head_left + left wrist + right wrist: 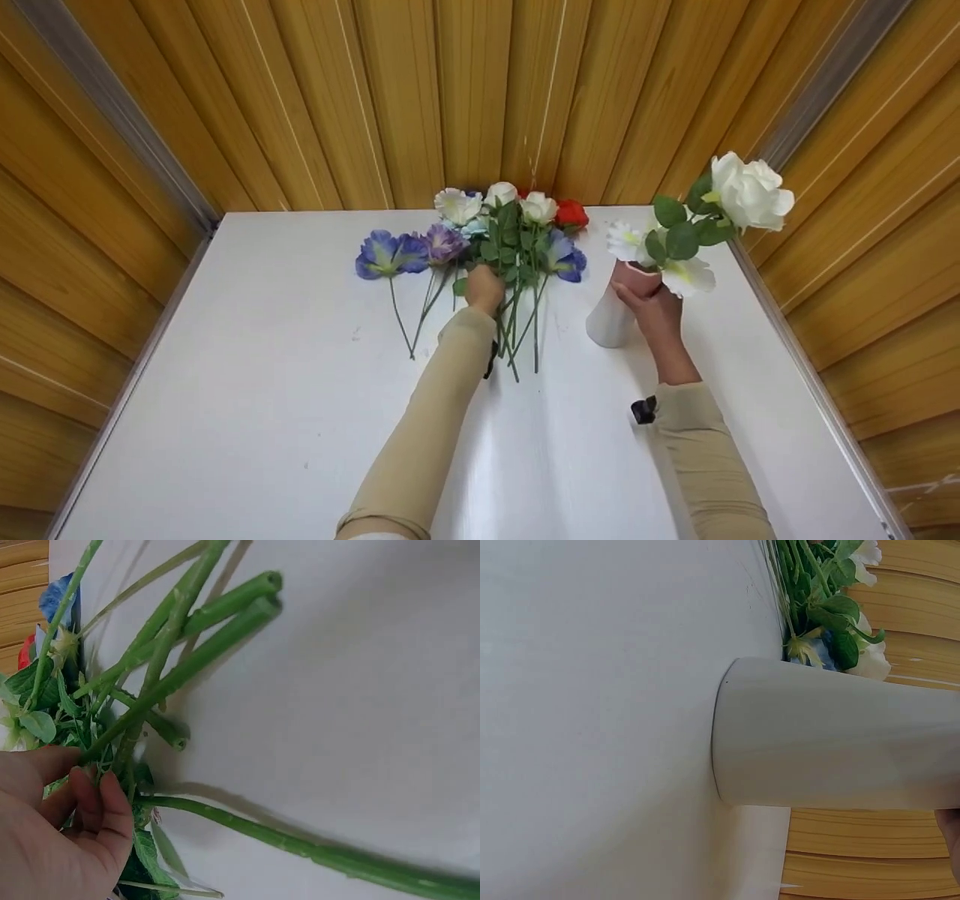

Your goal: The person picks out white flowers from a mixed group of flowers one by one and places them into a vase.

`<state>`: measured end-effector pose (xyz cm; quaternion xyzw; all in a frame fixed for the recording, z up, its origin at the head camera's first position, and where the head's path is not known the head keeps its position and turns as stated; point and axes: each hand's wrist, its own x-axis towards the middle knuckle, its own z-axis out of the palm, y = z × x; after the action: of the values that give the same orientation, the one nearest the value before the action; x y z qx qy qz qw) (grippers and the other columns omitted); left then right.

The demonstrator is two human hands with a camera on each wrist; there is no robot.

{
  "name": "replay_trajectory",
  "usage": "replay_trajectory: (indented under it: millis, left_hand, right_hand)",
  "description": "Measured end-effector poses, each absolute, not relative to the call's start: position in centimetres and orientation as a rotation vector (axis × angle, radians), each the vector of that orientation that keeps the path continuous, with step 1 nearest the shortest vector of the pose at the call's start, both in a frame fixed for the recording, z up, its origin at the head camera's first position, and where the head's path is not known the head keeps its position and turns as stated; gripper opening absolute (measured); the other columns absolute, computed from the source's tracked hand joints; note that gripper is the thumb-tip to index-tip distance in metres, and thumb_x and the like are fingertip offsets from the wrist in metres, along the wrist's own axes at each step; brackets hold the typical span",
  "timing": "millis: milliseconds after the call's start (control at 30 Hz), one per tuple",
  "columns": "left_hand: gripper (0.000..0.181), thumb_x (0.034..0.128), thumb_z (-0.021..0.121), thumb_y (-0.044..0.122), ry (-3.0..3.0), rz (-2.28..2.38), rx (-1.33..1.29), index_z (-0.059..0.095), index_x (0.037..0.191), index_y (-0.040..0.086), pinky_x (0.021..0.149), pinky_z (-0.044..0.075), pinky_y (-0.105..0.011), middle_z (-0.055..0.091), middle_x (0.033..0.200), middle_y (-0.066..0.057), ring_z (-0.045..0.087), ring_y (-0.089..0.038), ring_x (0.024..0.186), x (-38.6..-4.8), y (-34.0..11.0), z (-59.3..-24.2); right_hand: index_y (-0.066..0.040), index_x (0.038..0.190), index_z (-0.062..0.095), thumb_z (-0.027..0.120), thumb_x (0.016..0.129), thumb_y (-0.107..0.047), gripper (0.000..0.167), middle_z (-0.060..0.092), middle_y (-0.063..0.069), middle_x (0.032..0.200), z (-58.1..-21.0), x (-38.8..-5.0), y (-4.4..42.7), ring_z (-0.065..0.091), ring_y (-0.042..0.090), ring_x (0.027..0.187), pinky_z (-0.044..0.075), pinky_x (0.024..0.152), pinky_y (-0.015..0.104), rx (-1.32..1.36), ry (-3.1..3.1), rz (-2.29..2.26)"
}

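The left hand (485, 289) is at the pile of artificial flowers; in the left wrist view the hand (67, 825) pinches a green stem (176, 675) between thumb and fingers, among crossing stems and leaves. On the right, the right hand (660, 315) grips the upper part of a vase (611, 319), pink at the top and white below. A large white rose (750, 191) and smaller white blooms (688, 277) with green leaves stand in the vase. Most of the right hand (949, 836) is outside the right wrist view, beside the white vase body (825, 739).
Blue-purple flowers (391, 255) lie left of the pile, another blue one (565, 256) at its right. White roses (538, 208) and a red flower (571, 214) are at the white table's (247, 360) back edge. Wood-patterned walls (472, 97) enclose three sides.
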<state>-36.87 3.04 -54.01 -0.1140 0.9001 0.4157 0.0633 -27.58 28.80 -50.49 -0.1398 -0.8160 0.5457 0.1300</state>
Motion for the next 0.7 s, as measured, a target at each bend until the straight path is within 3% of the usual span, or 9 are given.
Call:
replay_trajectory:
  millis: [133,200,333,567,700]
  left_hand:
    - [0.021,0.1019,0.056,0.015,2.651,1.349,-0.375,0.074,0.100,0.005,0.084,0.056,-0.039,0.075,0.107,-0.010,0.067,-0.023,0.092,-36.8,2.7,-53.7]
    - [0.025,0.1022,0.056,0.015,2.617,1.407,-0.353,0.075,0.114,0.004,0.094,0.057,-0.041,0.075,0.118,-0.013,0.070,-0.026,0.105,-36.9,2.5,-53.4]
    - [0.029,0.1021,0.057,0.012,2.521,1.538,-0.317,0.071,0.125,0.001,0.102,0.056,-0.042,0.071,0.130,-0.016,0.067,-0.030,0.120,-37.1,2.0,-52.9]
    - [0.028,0.1008,0.061,0.010,2.379,1.638,-0.421,0.071,0.125,0.001,0.083,0.058,-0.035,0.074,0.123,-0.017,0.074,-0.031,0.107,-38.1,1.1,-52.0]
    - [0.027,0.1001,0.063,0.008,2.318,1.730,-0.432,0.071,0.125,-0.002,0.084,0.059,-0.038,0.074,0.121,-0.020,0.074,-0.032,0.105,-38.3,0.6,-51.6]
  right_hand:
    - [0.010,0.153,0.032,0.080,0.087,-0.024,0.089,0.048,0.031,0.149,-50.4,-27.6,28.7,0.047,0.037,0.138,0.035,0.122,0.047,-0.415,-2.393,1.568]
    - [0.009,0.154,0.029,0.081,0.087,-0.024,0.091,0.046,0.030,0.151,-50.3,-27.6,28.8,0.045,0.037,0.139,0.034,0.123,0.046,-0.417,-2.388,1.572]
    - [0.010,0.153,0.030,0.081,0.087,-0.025,0.091,0.047,0.030,0.150,-50.3,-27.6,28.9,0.046,0.037,0.137,0.035,0.122,0.047,-0.429,-2.409,1.550]
    - [0.008,0.155,0.028,0.082,0.087,-0.023,0.092,0.044,0.028,0.152,-50.6,-27.6,28.8,0.044,0.036,0.138,0.035,0.124,0.046,-0.406,-2.373,1.596]
    - [0.006,0.156,0.025,0.082,0.086,-0.020,0.094,0.042,0.026,0.154,-50.8,-27.6,28.7,0.043,0.034,0.140,0.033,0.125,0.046,-0.379,-2.337,1.606]
